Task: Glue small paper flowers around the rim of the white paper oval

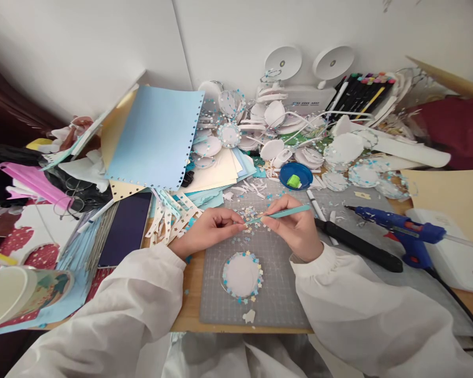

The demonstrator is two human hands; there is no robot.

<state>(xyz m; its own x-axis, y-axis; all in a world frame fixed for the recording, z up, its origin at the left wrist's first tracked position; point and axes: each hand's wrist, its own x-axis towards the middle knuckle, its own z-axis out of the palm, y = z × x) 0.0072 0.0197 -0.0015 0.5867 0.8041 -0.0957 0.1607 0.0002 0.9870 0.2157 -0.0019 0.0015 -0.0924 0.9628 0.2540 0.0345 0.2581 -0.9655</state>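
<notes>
My right hand (294, 227) grips a pair of teal tweezers (287, 212), their tip pointing left. My left hand (208, 230) is closed in a pinch at that tip; what its fingertips hold is too small to make out. Below both hands, a white paper disc (242, 275) lies on the grey cutting mat (216, 304), ringed by small blue and cream stars. Loose paper stars (249, 213) are scattered on the mat behind my fingers. A small cream paper scrap (249, 316) rests near the mat's front edge.
A blue glue gun (402, 226) and a black-handled tool (360, 245) lie right of my right hand. Behind stand a blue dish (295, 176) and piled star-trimmed white discs (274, 113). Punched paper strips (173, 218), a dark phone (125, 229) and a paper cup (26, 294) are left.
</notes>
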